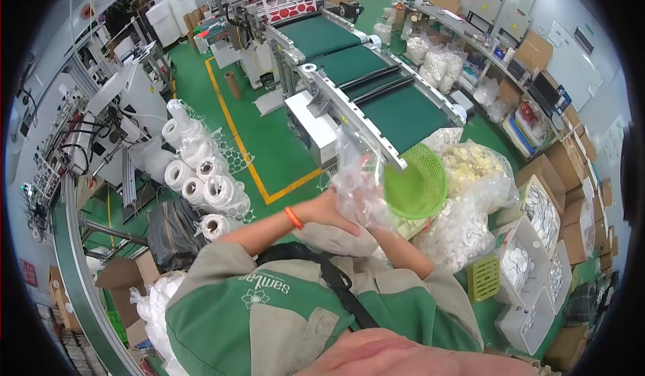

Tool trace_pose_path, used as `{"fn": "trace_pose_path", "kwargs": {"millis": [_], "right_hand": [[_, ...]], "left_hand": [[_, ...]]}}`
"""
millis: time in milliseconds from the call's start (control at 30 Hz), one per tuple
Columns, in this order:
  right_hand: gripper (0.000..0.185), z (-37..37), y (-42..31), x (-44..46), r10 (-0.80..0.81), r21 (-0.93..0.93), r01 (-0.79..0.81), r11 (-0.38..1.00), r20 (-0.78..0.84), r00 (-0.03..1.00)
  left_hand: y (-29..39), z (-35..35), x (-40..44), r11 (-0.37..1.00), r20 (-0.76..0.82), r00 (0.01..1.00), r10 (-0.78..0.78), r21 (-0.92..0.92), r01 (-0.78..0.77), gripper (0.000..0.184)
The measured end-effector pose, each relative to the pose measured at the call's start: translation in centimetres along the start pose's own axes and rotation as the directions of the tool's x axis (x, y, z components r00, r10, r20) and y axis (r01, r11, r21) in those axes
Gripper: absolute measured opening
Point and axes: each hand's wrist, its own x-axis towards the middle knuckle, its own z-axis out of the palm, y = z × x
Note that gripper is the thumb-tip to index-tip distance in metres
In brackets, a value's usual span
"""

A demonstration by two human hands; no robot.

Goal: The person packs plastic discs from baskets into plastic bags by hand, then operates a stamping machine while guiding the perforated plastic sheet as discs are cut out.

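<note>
A clear, crumpled plastic bag (361, 181) is held upright in front of my chest, its loose upper part near the end of the conveyor. My left hand (330, 212), with an orange band on its wrist, is wrapped round the bag, thumb across the near side. Whitish contents I cannot make out fill the bag's lower part, by my shirt. My right hand (381, 233) is against the bag's other side; the plastic hides its fingers. Just beyond it sits a green plastic basket (440, 184) under the conveyor's end.
A green-belted conveyor (403, 115) extends away ahead. Large bags of white pieces (460, 235) and yellowish pieces (474, 164) stand at right, beside grey bins (514, 302) and cardboard boxes (544, 168). Rolls of white netting (195, 189) stand on the floor at left.
</note>
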Motion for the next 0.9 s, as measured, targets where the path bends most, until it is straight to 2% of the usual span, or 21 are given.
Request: {"fn": "trace_pose_path", "kwargs": {"millis": [33, 100, 133, 167, 233, 300, 333, 367, 433, 467, 500, 533, 567, 667, 700, 733, 767, 800, 833, 867, 900], "right_hand": [[0.024, 0.4, -1.3, 0.0, -0.055, -0.048, 0.053, 0.997, -0.039, 0.998], [0.026, -1.0, -2.0, 0.5, 0.213, -0.105, -0.201, 0.974, 0.116, 0.97], [0.023, -2.1, -4.5, 1.0, 0.213, -0.384, -0.152, 0.911, 0.124, 0.969], [0.015, -3.0, -3.3, 1.2, 0.169, 0.091, -0.19, 0.978, 0.198, 0.966], [0.023, -4.4, -2.1, 1.8, 0.284, 0.566, -0.317, 0.761, 0.148, 0.947], [0.03, -5.5, -2.9, 2.1, 0.317, 0.727, -0.233, 0.646, 0.022, 0.948], [0.036, -6.0, -3.8, 2.3, 0.209, 0.666, -0.075, 0.742, -0.124, 0.97], [0.042, -7.0, -4.8, 2.2, 0.271, 0.649, -0.055, 0.759, -0.238, 0.933], [0.044, -9.2, -5.8, 2.4, -0.217, 0.121, 0.342, 0.932, -0.57, 0.793], [0.048, -9.9, -7.2, 1.7, -0.419, -0.261, 0.333, 0.906, -0.443, 0.793], [0.053, -10.3, -8.8, 0.8, -0.554, -0.601, 0.323, 0.731, -0.246, 0.795], [0.057, -9.1, -10.1, 0.5, -0.43, -0.521, 0.371, 0.769, 0.008, 0.903], [0.064, -7.7, -11.0, 0.9, -0.371, -0.441, 0.501, 0.745, 0.35, 0.86], [0.098, -3.8, -6.1, -1.1, -0.028, -0.702, 0.508, 0.499, 0.573, 0.819], [0.104, -4.2, -2.9, -2.2, 0.208, -0.813, 0.422, 0.401, 0.529, 0.823], [0.096, -4.8, 0.4, -3.1, 0.567, -0.903, 0.231, 0.362, 0.41, 0.715], [0.069, -4.8, 1.3, -3.4, 0.705, -0.913, 0.073, 0.402, 0.36, 0.611], [0.042, -6.2, 6.2, -5.1, 0.636, -0.793, 0.211, 0.571, 0.59, 0.498], [0.042, -6.2, 5.4, -5.5, 0.637, -0.794, 0.217, 0.568, 0.591, 0.494], [0.034, -6.4, 4.4, -5.7, 0.693, -0.59, -0.363, 0.721, 0.611, 0.383], [0.027, -6.5, 3.8, -6.0, 0.68, -0.194, -0.824, 0.533, 0.677, 0.281]], "left_hand": [[-0.1, 1.2, 0.6, 0.998, -0.001, 0.999, -0.054, 0.017, 0.054, 0.1], [0.5, 2.3, 1.5, 0.981, 0.059, 0.998, -0.018, -0.193, 0.029, 0.064], [1.0, 2.7, 1.8, 0.962, 0.09, 0.995, -0.035, -0.267, 0.058, 0.047], [1.3, 3.1, 2.0, 0.947, 0.13, 0.984, -0.124, -0.282, 0.157, 0.034], [0.9, 3.8, 2.5, 0.984, 0.087, 0.991, -0.104, -0.136, 0.115, 0.018], [1.6, 2.9, 3.2, 0.962, -0.026, 0.984, -0.178, -0.214, 0.169, 0.01], [0.6, 2.5, 3.9, 0.977, -0.1, 0.984, -0.146, -0.17, 0.128, 0.011], [-0.1, 2.1, 4.1, 0.986, -0.203, 0.972, -0.121, -0.137, 0.094, 0.013], [-1.9, 1.4, 4.4, 0.993, -0.301, 0.946, -0.12, -0.054, 0.109, 0.014], [-2.6, 1.6, 4.4, 0.989, -0.299, 0.945, -0.135, 0.02, 0.148, 0.014], [-3.0, 1.8, 4.5, 0.978, -0.299, 0.942, -0.151, 0.094, 0.187, 0.014], [-3.2, 2.4, 4.4, 0.944, -0.259, 0.952, -0.16, 0.243, 0.224, 0.017], [-3.1, 3.2, 4.7, 0.875, -0.243, 0.942, -0.232, 0.37, 0.311, 0.02], [-6.5, 5.6, 4.6, 0.861, -0.088, 0.991, -0.102, 0.49, 0.132, 0.026], [-8.4, 5.9, 4.7, 0.854, 0.03, 0.991, -0.128, 0.511, 0.095, 0.031], [-3.6, 4.3, 3.7, 0.825, 0.116, 0.961, -0.252, 0.545, 0.151, 0.043], [-5.2, 4.7, 3.1, 0.858, 0.138, 0.967, -0.213, 0.499, 0.118, 0.059], [-5.2, 5.1, 2.4, 0.869, 0.112, 0.968, -0.226, 0.472, 0.149, 0.063], [-4.2, 5.3, 1.8, 0.878, 0.085, 0.968, -0.237, 0.444, 0.176, 0.067], [-3.0, 5.4, 1.4, 0.912, 0.087, 0.967, -0.238, 0.364, 0.191, 0.089], [-3.5, 6.0, 1.4, 0.948, 0.12, 0.977, -0.177, 0.287, 0.137, 0.102]]}}
